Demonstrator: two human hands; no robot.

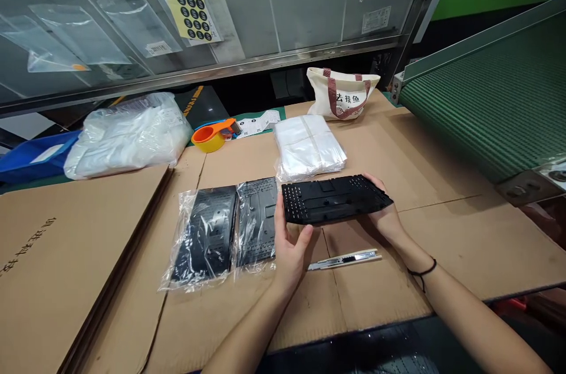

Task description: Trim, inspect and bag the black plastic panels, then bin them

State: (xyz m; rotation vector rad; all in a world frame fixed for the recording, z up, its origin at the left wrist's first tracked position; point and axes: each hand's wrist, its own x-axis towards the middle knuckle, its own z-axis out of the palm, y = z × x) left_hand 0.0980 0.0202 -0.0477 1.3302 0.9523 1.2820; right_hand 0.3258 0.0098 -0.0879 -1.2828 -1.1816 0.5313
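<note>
Between my two hands, a black plastic panel (331, 200) with rows of small slots is held up over the cardboard-covered table. My left hand (289, 247) grips its left end, thumb along the near edge. The right end is in my right hand (384, 215), whose fingers are partly hidden behind the panel. Left of it lie two similar black panels in clear bags, one smooth (206, 232) and one slotted (257, 220). Below the held panel rests a utility knife (345, 259) with a pale, silvery body.
A stack of clear plastic bags (309, 144) lies behind the panel, near a cloth tote bag (342, 94) and an orange tape dispenser (215, 135). Flat cardboard sheets (79, 244) are piled at left beside a bulky plastic bag (130, 135). A green conveyor belt (490, 85) rises at right.
</note>
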